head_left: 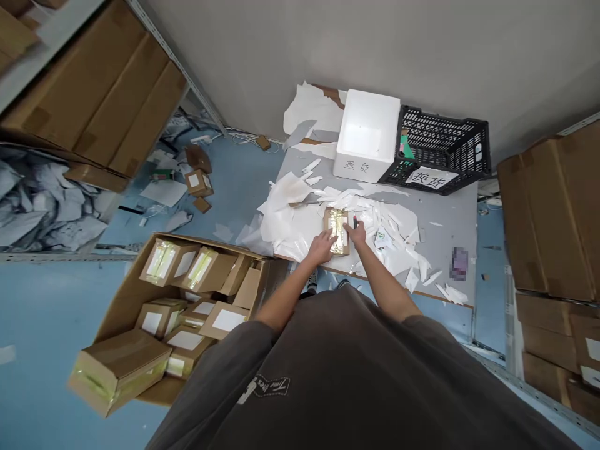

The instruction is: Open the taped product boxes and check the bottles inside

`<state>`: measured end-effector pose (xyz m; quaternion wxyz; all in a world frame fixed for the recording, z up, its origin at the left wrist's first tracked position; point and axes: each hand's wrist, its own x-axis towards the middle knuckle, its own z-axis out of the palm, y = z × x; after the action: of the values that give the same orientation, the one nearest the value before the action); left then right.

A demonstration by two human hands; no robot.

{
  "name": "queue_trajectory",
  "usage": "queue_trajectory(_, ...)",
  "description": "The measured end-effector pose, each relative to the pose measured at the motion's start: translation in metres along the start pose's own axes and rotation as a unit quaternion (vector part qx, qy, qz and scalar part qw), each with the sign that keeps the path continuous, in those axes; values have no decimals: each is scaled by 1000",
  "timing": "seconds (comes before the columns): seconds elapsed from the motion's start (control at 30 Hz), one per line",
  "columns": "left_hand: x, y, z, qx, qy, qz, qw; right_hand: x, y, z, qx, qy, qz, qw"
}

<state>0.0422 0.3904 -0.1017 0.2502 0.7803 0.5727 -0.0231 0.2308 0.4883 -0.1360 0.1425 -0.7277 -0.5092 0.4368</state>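
A small cardboard box (339,219) with shiny yellowish tape and a white label lies on the paper-strewn table in front of me. My left hand (322,246) grips its near left side, fingers reaching over the top. At the box's right edge is my right hand (357,232), closed around a small dark tool (355,220) with a reddish end; its exact kind is too small to make out. The thumb of that hand is against the box. Torn white paper scraps (293,215) surround the box on both sides.
A white foam bin (365,165) and a black plastic crate (440,153) stand at the table's back. To my left, a large open carton (117,294) holds several taped boxes. Shelves with big cartons (548,219) flank both sides. Cartons and paper litter the blue floor (234,169).
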Motion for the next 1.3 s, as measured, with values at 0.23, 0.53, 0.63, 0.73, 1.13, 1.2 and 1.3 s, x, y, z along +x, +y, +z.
queue_trajectory(0.23, 40, -36, -22, 60, -56, 182, 980, -89, 68, 23, 2, 34, 104, 994)
queue_trajectory(0.53, 36, -2, 2, 72, -8, 65, 995, -7, 20, -20, -63, 17, 46, 997)
queue_trajectory(0.63, 35, 6, 8, 49, -16, 10, 999, -8, 22, -35, -22, -52, 53, 997)
queue_trajectory(0.73, 39, 10, 6, 31, -37, -3, 999, -29, 39, -47, -11, -169, 48, 984)
queue_trajectory(1.13, 45, 5, 5, 24, -54, 11, 998, -51, 49, -71, -129, -221, -39, 966)
queue_trajectory(1.2, 45, 4, 5, 22, -60, 9, 998, -49, 46, -74, -121, -232, -26, 965)
queue_trajectory(1.3, 46, 5, 5, 18, -70, 7, 997, -50, 45, -72, -69, -272, 18, 960)
